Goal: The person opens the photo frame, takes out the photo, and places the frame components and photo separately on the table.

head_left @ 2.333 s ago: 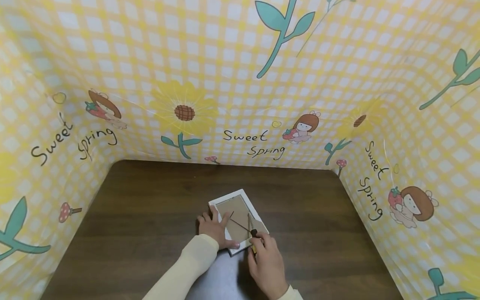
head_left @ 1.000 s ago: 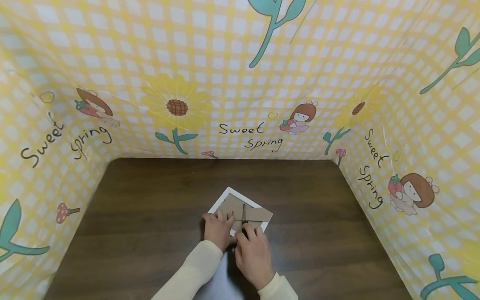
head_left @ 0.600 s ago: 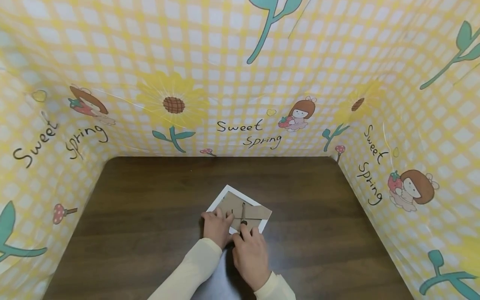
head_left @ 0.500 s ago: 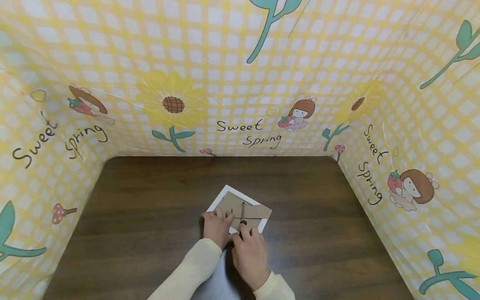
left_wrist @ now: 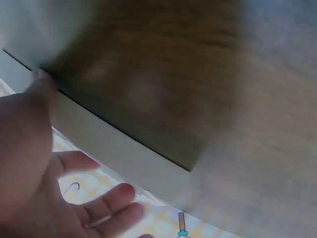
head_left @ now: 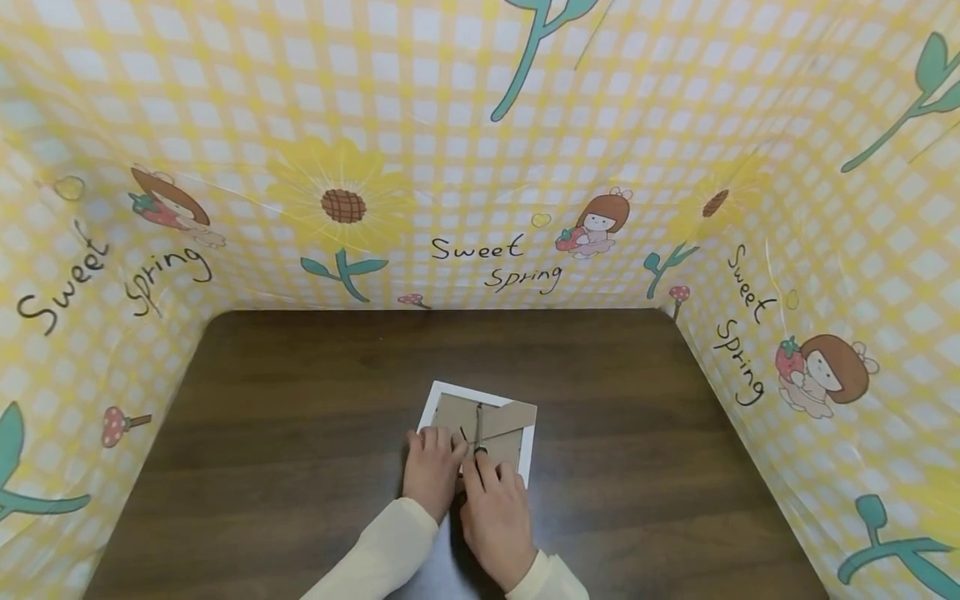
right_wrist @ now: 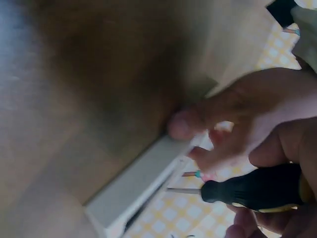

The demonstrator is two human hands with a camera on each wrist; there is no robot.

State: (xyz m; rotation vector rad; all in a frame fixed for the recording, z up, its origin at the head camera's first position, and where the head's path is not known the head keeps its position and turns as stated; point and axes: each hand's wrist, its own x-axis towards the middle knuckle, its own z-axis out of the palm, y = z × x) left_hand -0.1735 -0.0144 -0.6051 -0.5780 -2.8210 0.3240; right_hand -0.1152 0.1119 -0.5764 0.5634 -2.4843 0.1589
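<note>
A white picture frame [head_left: 528, 458] lies on the table with its brown backing board [head_left: 452, 412] facing up. A brown cardboard flap [head_left: 512, 418] reaches over its upper right corner. My left hand [head_left: 431, 471] holds the frame's left near side, its fingers over the border; in the left wrist view the thumb presses the frame's side edge [left_wrist: 111, 129]. My right hand [head_left: 497, 521] grips a screwdriver [right_wrist: 252, 189] by its black and yellow handle. The shaft points away over the backing board. Whether its tip touches anything is unclear.
The dark wood table [head_left: 300, 375] carries the frame near its middle. A yellow and white checked cloth [head_left: 465, 167] with printed flowers and lettering hangs along the back and both sides.
The frame has turned counterclockwise in the head view, its flap corner swinging upward. Both hands have shifted slightly with it. The right hand keeps holding the screwdriver.
</note>
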